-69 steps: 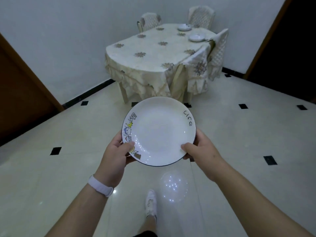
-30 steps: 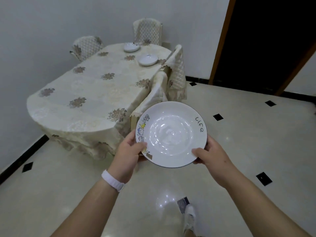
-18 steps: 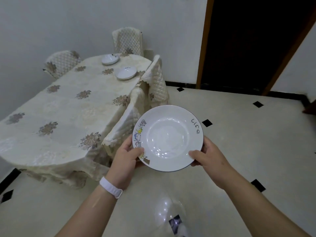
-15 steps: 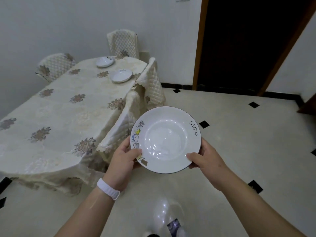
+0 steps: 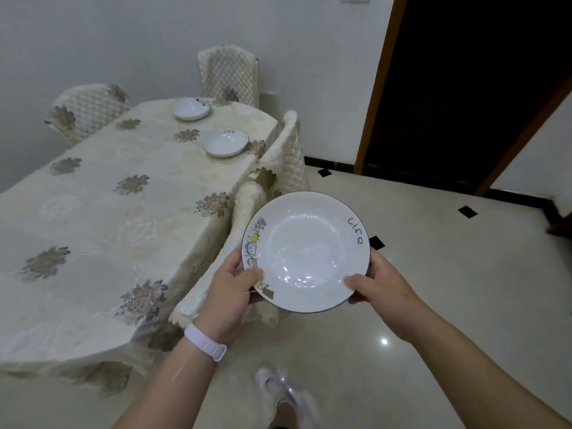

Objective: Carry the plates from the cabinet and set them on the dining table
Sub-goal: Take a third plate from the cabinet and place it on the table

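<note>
One deep white ceramic plate (image 5: 306,252) with cartoon figures and the word "Life" on its rim, held level over the glossy cream floor tiles (image 5: 433,274), left hand (image 5: 229,289) and right hand (image 5: 380,286) both clamped on opposite edges. Just left: oval worktop (image 5: 93,218) under a cream floral cloth, bearing two matching white plates at its far end, one nearer (image 5: 225,143), one farther (image 5: 191,109). Quilted chair covers (image 5: 229,75) around it.

Soft, dim, even indoor light, with faint shadows. Between the fingertips of both hands, the plate (image 5: 305,251) shows small white glints. Below the right hand (image 5: 382,286), a bright spot gleams on the glossy floor (image 5: 433,305). The shoe (image 5: 280,394) under the hands is motion-blurred. Straight lines bend toward the frame edges.
</note>
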Motion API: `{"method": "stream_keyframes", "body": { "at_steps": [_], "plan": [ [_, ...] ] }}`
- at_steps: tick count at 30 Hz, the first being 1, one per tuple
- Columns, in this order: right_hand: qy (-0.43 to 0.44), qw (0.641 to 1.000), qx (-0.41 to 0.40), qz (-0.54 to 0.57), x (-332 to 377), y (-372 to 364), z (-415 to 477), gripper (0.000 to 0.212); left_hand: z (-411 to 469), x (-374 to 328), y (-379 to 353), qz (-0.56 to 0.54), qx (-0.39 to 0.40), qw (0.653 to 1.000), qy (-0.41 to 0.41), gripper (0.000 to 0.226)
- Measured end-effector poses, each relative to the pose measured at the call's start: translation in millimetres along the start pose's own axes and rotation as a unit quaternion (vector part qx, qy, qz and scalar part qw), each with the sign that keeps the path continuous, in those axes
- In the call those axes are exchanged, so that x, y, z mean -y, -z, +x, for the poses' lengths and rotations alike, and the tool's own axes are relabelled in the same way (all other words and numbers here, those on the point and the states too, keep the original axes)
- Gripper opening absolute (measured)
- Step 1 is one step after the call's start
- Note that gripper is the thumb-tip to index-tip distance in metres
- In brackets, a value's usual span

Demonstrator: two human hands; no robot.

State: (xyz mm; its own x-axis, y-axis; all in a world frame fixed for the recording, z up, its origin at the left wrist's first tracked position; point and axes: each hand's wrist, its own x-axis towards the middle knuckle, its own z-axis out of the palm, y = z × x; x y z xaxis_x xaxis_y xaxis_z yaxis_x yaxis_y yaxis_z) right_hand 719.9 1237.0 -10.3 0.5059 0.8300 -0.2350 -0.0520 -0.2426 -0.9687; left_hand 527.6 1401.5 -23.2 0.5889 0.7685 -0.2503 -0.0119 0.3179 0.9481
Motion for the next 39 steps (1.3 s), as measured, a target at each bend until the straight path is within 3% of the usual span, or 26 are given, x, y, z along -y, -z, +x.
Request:
{"method": "stream_keyframes", "body": {
  "at_steps": [12,22,29,39],
  "plan": [
    [-0.003,0.993,0.064,-0.100,62,-107,172,0.034,126,-55,118,-0.078,-0.055,0.995,-0.034,0.058],
    [0.007,0.972,0.184,-0.147,82,-188,251,0.039,124,-69,191,-0.062,-0.188,0.979,-0.040,0.054],
    [-0.013,0.953,0.273,-0.131,68,-236,291,0.036,111,-46,217,-0.100,-0.297,0.950,-0.015,0.050],
    [-0.025,0.895,0.411,-0.170,48,-267,386,0.041,149,-29,209,-0.113,-0.447,0.887,0.033,0.051]
  ]
}}
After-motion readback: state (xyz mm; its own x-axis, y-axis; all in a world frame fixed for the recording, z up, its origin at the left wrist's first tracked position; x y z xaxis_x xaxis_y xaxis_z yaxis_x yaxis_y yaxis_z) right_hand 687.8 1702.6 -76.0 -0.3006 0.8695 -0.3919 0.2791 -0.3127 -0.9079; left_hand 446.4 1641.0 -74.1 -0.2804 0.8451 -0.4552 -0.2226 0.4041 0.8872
